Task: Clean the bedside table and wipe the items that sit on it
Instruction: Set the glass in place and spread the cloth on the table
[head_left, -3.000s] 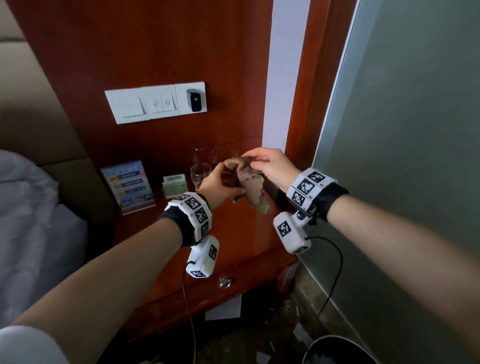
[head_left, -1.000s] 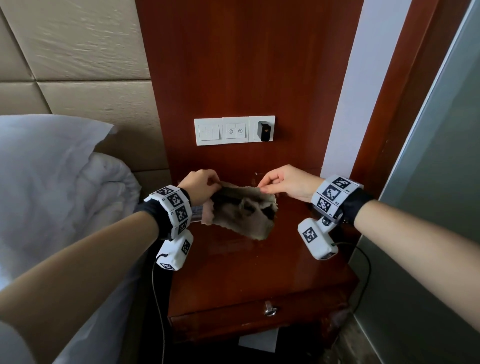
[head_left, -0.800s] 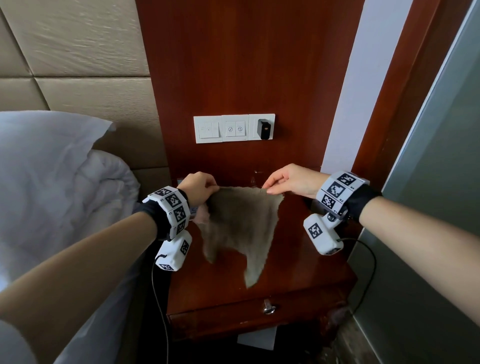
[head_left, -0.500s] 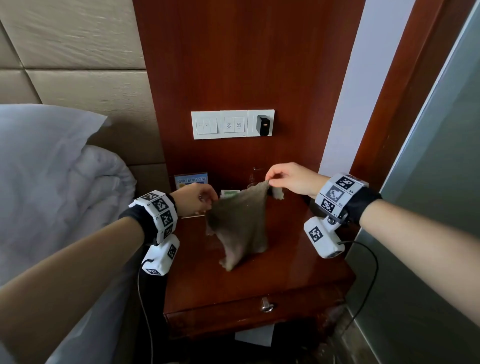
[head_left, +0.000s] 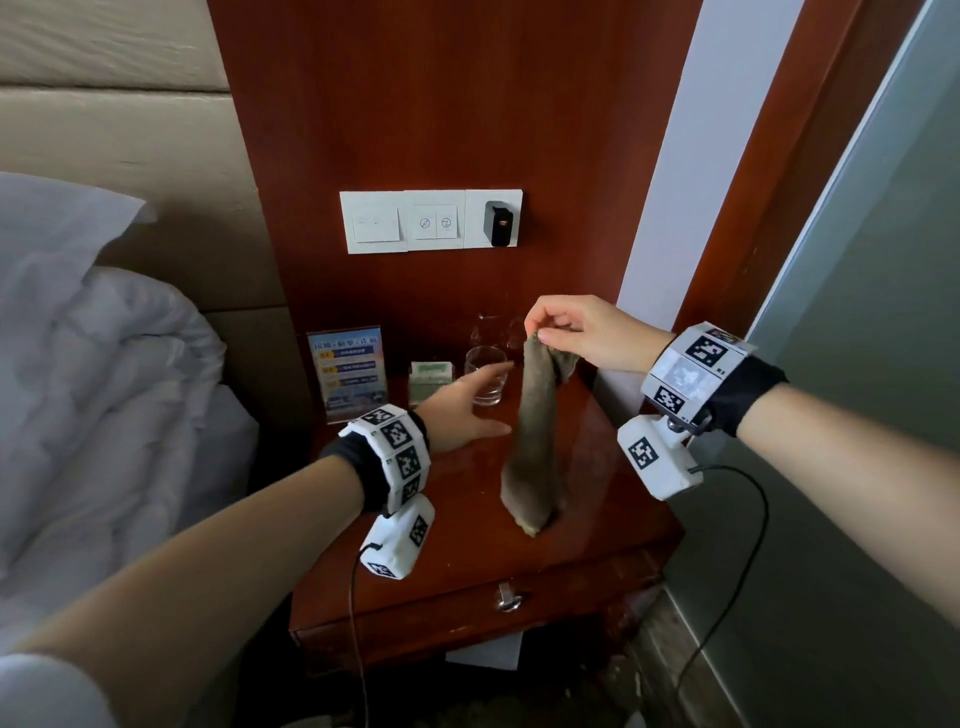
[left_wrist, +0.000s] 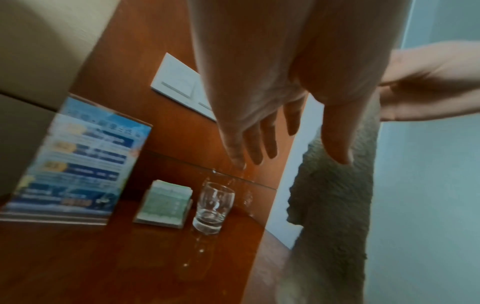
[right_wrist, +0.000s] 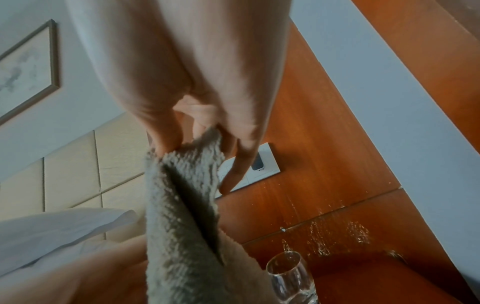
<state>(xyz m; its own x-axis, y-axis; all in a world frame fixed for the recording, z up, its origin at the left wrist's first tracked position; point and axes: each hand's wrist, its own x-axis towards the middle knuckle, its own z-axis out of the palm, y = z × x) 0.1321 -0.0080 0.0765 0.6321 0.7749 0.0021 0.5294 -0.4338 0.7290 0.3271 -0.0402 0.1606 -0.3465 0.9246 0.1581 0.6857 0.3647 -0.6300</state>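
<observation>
Above the bench (head_left: 467, 561), head view: right hand (head_left: 592, 338) pinches a hanging cloth (head_left: 532, 441) by its top corner; left hand (head_left: 462, 410), grip spread, reaches toward the glass (head_left: 485, 374) at 11 o'clock. Left wrist view: glass (left_wrist: 213, 207) beside a green card (left_wrist: 163, 203) and sign (left_wrist: 75, 164); droplets nearby. Right wrist view: cloth (right_wrist: 182, 205) pinched. Advice: grip the glass low, lift clear, then wipe.
</observation>
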